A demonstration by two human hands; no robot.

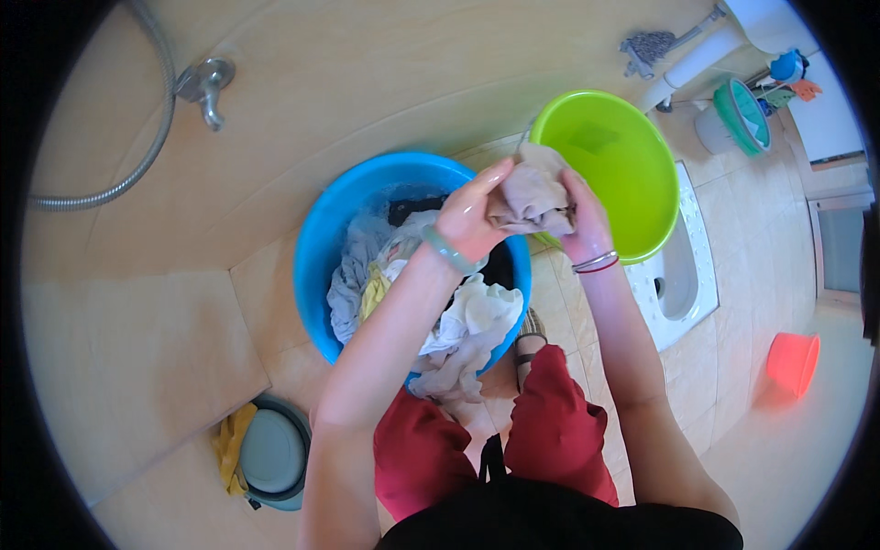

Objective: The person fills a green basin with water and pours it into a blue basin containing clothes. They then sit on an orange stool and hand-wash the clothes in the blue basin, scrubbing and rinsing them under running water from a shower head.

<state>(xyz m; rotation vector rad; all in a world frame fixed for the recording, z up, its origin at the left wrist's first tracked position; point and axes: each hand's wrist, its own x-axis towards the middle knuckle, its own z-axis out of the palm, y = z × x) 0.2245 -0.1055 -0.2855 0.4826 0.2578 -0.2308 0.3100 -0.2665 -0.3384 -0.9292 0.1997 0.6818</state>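
My left hand (pixel 469 218) and my right hand (pixel 588 218) grip a bunched, wet-looking beige-pink cloth (pixel 533 194) from its two sides. They hold it over the gap between a blue tub (pixel 314 240) and a lime-green basin (pixel 662 197). Heaped in the tub are a grey-blue garment (pixel 348 280), a yellow piece (pixel 374 291), white cloth (pixel 478 310) and some dark fabric (pixel 414 209). Pale fabric (pixel 449 380) hangs over the tub's near rim. My left forearm hides part of the heap. The cloth's exact kind cannot be made out.
A squat toilet (pixel 704 284) lies right of the green basin. Farther right stands a red bucket (pixel 790 363). A lined bin (pixel 731 121) and a mop head (pixel 647 48) are at the back right. Wall tap (pixel 213 90) and hose (pixel 158 147) are left; stacked basins (pixel 273 449) sit lower left.
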